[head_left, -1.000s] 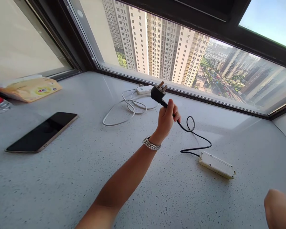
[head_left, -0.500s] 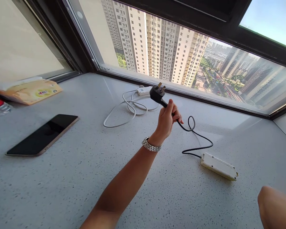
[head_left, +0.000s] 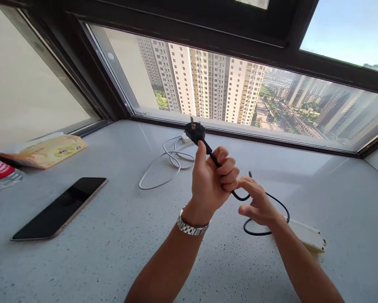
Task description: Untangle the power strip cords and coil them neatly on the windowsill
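Observation:
My left hand (head_left: 210, 179), with a metal watch on the wrist, is wrapped round the black cord just below a black power plug (head_left: 195, 131). The plug is held up, its metal prongs pointing up. My right hand (head_left: 260, 202) is just to the right, fingers apart, with thumb and fingertips close to the black cord (head_left: 281, 204); whether they touch it I cannot tell. That cord loops behind the right hand toward a white power strip (head_left: 305, 235) lying on the speckled surface. My right forearm covers part of the strip.
A white cable (head_left: 144, 181) lies coiled near the window, its white block (head_left: 185, 138) partly behind the plug. At left are a phone (head_left: 61, 208), a tissue pack (head_left: 54, 151) and a red-labelled bottle (head_left: 1, 172). The dark window frame (head_left: 270, 145) bounds the far edge.
My right hand has come in from the lower right to beside the cord. My left hand has drawn nearer with the plug, and the view has tilted up slightly.

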A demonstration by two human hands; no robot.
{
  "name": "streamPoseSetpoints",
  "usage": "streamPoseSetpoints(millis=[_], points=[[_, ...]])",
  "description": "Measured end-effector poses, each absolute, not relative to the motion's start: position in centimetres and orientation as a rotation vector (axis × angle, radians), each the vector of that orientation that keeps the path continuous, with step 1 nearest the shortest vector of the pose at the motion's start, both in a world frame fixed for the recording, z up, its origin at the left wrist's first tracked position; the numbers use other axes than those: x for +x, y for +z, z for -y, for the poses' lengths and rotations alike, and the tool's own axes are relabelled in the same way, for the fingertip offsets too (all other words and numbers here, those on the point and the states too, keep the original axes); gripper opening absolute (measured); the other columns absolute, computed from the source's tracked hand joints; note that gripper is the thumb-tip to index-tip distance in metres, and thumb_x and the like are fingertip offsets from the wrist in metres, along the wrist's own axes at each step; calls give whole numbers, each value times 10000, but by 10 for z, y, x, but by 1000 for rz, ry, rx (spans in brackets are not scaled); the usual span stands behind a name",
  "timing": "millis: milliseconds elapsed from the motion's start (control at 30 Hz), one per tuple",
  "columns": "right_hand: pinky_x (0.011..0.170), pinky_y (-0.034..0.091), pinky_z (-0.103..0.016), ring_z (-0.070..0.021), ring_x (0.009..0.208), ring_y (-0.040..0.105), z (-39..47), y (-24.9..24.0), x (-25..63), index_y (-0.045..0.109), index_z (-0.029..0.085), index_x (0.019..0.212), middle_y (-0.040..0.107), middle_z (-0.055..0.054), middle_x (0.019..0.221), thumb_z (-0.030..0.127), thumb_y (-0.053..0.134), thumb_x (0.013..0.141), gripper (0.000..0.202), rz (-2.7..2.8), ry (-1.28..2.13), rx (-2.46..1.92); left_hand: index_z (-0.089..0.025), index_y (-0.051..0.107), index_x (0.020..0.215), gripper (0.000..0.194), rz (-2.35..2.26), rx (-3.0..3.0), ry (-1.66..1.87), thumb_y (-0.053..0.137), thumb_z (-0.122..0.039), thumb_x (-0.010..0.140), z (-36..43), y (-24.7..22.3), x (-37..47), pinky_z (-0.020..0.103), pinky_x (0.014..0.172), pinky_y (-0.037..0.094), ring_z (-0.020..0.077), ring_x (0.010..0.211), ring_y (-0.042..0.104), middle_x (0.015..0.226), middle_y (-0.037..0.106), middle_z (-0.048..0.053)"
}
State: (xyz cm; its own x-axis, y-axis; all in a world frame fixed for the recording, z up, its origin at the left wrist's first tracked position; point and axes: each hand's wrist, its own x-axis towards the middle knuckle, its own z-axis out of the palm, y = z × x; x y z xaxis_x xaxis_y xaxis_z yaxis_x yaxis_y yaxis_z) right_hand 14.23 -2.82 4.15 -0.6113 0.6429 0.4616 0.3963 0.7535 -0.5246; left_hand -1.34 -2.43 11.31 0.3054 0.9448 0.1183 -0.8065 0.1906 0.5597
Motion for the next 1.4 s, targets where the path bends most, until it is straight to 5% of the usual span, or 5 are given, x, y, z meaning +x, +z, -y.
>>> streamPoseSetpoints(millis=[367, 600, 967, 1233, 1400], points=[[482, 300, -248, -88, 455, 341, -6, 30, 238, 506, 187, 547, 379, 58, 460, 591, 632, 731, 462, 1822, 1194, -1488, -190, 292, 498, 600, -600, 740, 2030, 391, -637, 886, 33, 148, -92, 239, 327, 26, 92, 402, -7, 428, 88, -61], [398, 334, -222, -65, 382, 335, 15, 61, 209, 532, 217, 821, 397, 86, 550, 546, 652, 740, 360, 977, 1236, -1010, -186, 351, 552, 587, -819, 1086, 1786, 619, -682, 717, 4, 108, -43, 198, 362, 128, 52, 400, 154, 483, 203, -78], [433, 163, -259, -88, 410, 242, 55, 55, 137, 449, 209, 775, 425, 39, 530, 341, 380, 931, 216, 2035, 425, -1298, -160, 454, 624, 590, -689, 856, 1126, 631, -722, 665, 8, 62, 35, 170, 429, 275, 59, 486, 302, 566, 320, -53], [498, 356, -197, -88, 546, 456, 37, 7, 110, 518, 191, 702, 522, 43, 603, 351, 615, 788, 206, 2028, 1452, -946, -183, 271, 542, 562, -442, 661, 1339, 753, -410, 722, 9, 108, -17, 172, 394, 277, 67, 447, 258, 518, 225, -67], [473, 253, -205, -71, 511, 356, 10, 0, 137, 564, 173, 595, 454, 61, 526, 261, 658, 752, 202, 2312, 1112, -1275, -200, 265, 533, 504, -432, 721, 1492, 655, -364, 807, 29, 131, -58, 205, 305, 99, 60, 372, 30, 463, 113, -86]])
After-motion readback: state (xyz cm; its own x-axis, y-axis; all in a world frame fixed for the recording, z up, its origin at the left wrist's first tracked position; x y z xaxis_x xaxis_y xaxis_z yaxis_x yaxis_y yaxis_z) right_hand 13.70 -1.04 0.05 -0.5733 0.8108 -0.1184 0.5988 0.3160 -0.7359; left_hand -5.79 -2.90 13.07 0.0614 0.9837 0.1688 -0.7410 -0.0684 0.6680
